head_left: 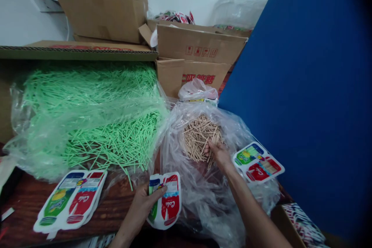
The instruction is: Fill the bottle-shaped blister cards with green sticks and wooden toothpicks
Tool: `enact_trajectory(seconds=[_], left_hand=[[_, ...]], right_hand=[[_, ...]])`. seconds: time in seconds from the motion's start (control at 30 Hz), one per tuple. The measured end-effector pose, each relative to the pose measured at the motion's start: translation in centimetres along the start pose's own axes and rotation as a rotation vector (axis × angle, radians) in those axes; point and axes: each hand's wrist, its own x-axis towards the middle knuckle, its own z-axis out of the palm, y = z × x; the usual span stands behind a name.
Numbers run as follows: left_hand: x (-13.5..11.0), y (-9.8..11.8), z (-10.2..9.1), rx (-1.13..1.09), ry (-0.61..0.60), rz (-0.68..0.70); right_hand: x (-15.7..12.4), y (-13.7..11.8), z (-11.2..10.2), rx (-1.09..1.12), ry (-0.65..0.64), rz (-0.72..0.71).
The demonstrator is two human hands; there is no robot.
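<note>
My left hand (143, 201) grips a printed bottle-shaped packet (167, 203), red with "Cola" on one half and green on the other, low in the middle of the view. My right hand (217, 154) reaches into a clear plastic bag (203, 186) and its fingers pinch at a heap of thin wooden sticks (200, 135) inside. What the fingers hold is hidden among the sticks.
A large clear bag of green sticks (95, 124) lies in an open cardboard box at left. A stack of printed packets (69, 201) rests on the dark wooden table; another packet (257, 162) lies right of the bag. Cardboard boxes (200, 46) stand behind, a blue panel (305, 85) at right.
</note>
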Motion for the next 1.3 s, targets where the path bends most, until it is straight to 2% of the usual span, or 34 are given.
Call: enact_trajectory(seconds=[0.17, 0.3, 0.5, 0.73, 0.83, 1.0, 1.1, 1.2, 1.3], left_hand=[[0.3, -0.5, -0.5, 0.009, -0.001, -0.003], [0.2, -0.4, -0.6, 0.002, 0.008, 0.005], [-0.2, 0.1, -0.2, 0.018, 0.022, 0.020], [-0.1, -0.1, 0.0, 0.028, 0.016, -0.006], [0.0, -0.3, -0.2, 0.026, 0.000, -0.007], [0.1, -0.5, -0.3, 0.001, -0.021, -0.010], [0.0, -0.5, -0.1, 0.000, -0.016, 0.005], [0.0, -0.5, -0.1, -0.001, -0.013, -0.003], [0.1, -0.7, -0.1, 0.006, -0.020, -0.004]], right_hand=[[-0.4, 1.4, 0.1, -0.145, 0.010, -0.051], [-0.3, 1.2, -0.4, -0.159, 0.014, -0.056], [-2.0, 0.4, 0.3, 0.015, -0.011, -0.034], [-5.8, 3.1, 2.9, 0.134, -0.001, -0.066], [-5.9, 3.6, 3.0, 0.175, -0.026, -0.055], [-5.7, 2.0, 2.7, 0.162, -0.030, -0.148], [-6.0, 1.5, 2.6, 0.178, -0.048, -0.130], [-6.3, 1.9, 2.7, 0.145, -0.068, -0.099], [-6.2, 2.7, 2.7, 0.068, -0.028, -0.106]])
